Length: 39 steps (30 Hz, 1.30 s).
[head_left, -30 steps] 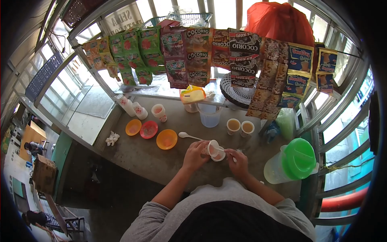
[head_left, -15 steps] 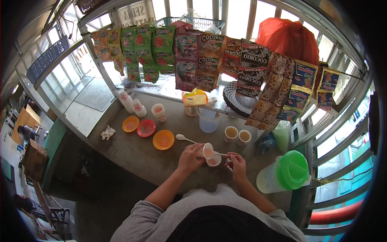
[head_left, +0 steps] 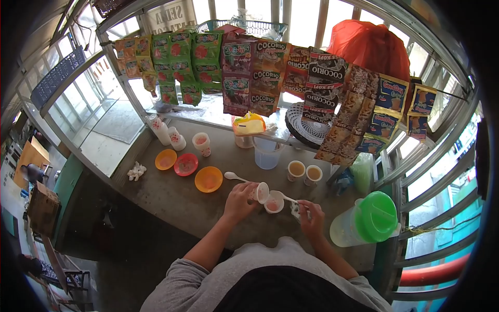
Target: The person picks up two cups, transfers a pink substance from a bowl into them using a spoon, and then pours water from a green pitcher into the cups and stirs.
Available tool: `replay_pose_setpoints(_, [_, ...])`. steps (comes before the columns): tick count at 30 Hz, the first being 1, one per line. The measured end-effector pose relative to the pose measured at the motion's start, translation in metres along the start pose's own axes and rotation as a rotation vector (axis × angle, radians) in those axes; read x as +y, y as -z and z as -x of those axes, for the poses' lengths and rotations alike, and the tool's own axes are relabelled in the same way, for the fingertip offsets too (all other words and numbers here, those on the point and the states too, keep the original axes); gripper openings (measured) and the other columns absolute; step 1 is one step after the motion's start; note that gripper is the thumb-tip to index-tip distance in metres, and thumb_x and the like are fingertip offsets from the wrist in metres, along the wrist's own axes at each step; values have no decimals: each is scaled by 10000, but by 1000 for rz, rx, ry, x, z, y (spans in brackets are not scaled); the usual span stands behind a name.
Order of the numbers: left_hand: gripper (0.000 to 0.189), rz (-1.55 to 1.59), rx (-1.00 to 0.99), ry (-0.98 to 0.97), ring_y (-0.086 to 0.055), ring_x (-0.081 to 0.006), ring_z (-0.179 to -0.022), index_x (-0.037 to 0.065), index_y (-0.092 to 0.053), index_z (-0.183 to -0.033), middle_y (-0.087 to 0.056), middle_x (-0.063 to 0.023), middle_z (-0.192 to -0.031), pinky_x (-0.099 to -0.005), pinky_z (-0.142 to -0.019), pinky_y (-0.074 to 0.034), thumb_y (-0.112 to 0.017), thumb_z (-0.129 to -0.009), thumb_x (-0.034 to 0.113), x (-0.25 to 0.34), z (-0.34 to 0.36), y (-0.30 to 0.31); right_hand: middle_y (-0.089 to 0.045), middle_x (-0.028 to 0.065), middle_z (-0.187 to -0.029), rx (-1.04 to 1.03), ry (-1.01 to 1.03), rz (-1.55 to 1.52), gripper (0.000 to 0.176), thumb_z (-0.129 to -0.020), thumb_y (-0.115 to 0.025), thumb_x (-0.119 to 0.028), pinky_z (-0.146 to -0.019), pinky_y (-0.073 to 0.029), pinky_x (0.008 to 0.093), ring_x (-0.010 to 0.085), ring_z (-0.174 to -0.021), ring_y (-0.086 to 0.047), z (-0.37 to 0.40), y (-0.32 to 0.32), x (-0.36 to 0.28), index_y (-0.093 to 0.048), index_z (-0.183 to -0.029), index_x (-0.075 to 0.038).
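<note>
My left hand (head_left: pixel 240 202) is closed around a patterned plastic cup (head_left: pixel 262 193), which it holds tilted with the mouth to the right. Right beside that cup stands a second plastic cup (head_left: pixel 274 203) with something pinkish inside. A white spoon (head_left: pixel 285 197) is pinched in my right hand (head_left: pixel 312 216), its bowl over the second cup's rim. Crumpled white material (head_left: pixel 295 209) shows at the fingers of this hand. Another white spoon (head_left: pixel 235 177) lies on the table just beyond my left hand.
Orange plates (head_left: pixel 209 179) and a red plate (head_left: pixel 185 164) sit left, near stacked cups (head_left: pixel 160 131). Two filled cups (head_left: pixel 296 170) stand behind, by a clear bucket (head_left: pixel 267 154). A green-lidded jug (head_left: pixel 375 218) stands right. Drink sachets (head_left: pixel 270 75) hang overhead.
My left hand has drawn its cup slightly left, so the second cup shows more. My right hand has shifted right and down, pulling the spoon out toward the rim.
</note>
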State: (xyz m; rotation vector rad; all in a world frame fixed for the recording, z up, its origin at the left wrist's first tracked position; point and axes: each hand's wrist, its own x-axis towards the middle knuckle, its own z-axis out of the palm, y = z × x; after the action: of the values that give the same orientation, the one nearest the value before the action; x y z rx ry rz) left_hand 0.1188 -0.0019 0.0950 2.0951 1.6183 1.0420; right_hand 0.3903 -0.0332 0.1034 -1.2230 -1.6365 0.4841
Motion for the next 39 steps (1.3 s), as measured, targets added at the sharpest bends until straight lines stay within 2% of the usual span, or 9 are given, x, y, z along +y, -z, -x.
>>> replay_pose_setpoints(5, [544, 53, -8, -74, -593, -312, -1200, 113, -647, -1248, -657, -94, -1261, -429, -1044, -470, -768, -719, 125, 0, -1, -6, -757, 86, -908, -126, -45, -10, 141, -950, -658, -109, -742, -515, 333, 199, -668, -682, -3, -31, 3, -740, -1051, -56])
replay_pose_setpoints(7, [537, 37, -20, -119, -596, -311, -1196, 105, -650, -1242, -657, -92, -1259, -426, -1037, -475, -766, -718, 111, 4, -3, -5, -749, 79, -957, -133, -397, -335, 187, -1002, -611, -130, -670, -536, 260, 139, -703, -673, -1, -49, 11, -718, -1121, -34])
replay_pose_setpoints(8, [537, 38, -23, -121, -596, -311, -1196, 105, -650, -1242, -657, -92, -1259, -426, -1037, -475, -766, -718, 111, 5, -3, -6, -749, 79, -957, -129, -399, -335, 187, -1002, -611, -130, -670, -536, 260, 139, -703, -673, 1, -55, 19, -718, -1121, -34])
replay_pose_setpoints(10, [558, 22, -16, -117, -598, -310, -1205, 91, -654, -1252, -662, -107, -1255, -425, -1050, -473, -783, -708, 95, 5, -3, -7, -746, 77, -1037, -126, -687, -732, 219, -1021, -592, -167, -676, -551, 258, 125, -693, -654, 5, -64, 26, -700, -1153, -30])
replay_pose_setpoints(17, [561, 34, -28, -59, -591, -310, -1210, 96, -643, -1269, -653, -103, -1264, -430, -1052, -465, -773, -725, 127, 3, -1, -6, -736, 136, -1071, -31, -830, -882, 231, -1020, -594, -164, -694, -554, 272, 151, -727, -661, 9, -49, 40, -691, -1147, 3])
replay_pose_setpoints(26, [602, 51, -37, -13, -578, -330, -1228, 119, -638, -1296, -644, -115, -1277, -441, -1067, -453, -801, -717, 126, -7, 1, -9, -726, 98, -1006, 30, -578, -753, 199, -1016, -592, -109, -670, -529, 247, 119, -715, -631, 12, -12, 39, -693, -1137, 11])
replay_pose_setpoints(34, [601, 81, -40, -16, -579, -331, -1229, 117, -645, -1295, -642, -121, -1278, -435, -1073, -453, -803, -716, 104, -9, 2, -7, -725, 79, -889, 31, -119, -158, 144, -959, -637, -45, -688, -511, 257, 104, -721, -638, 13, 1, 16, -737, -1063, -33])
replay_pose_setpoints(37, [588, 99, -44, -29, -586, -330, -1216, 117, -650, -1284, -646, -116, -1265, -433, -1059, -464, -795, -715, 84, -8, 3, -11, -725, 93, -864, 9, -278, -354, 143, -937, -663, -61, -682, -514, 283, 114, -705, -643, 8, -11, 9, -739, -1056, -37])
replay_pose_setpoints(39, [581, 89, -57, -61, -588, -321, -1217, 114, -655, -1275, -647, -109, -1265, -427, -1057, -467, -803, -714, 84, -6, 3, -13, -729, 99, -871, -12, -206, -252, 143, -943, -661, -76, -674, -514, 289, 116, -705, -646, 7, -23, 13, -743, -1056, -42])
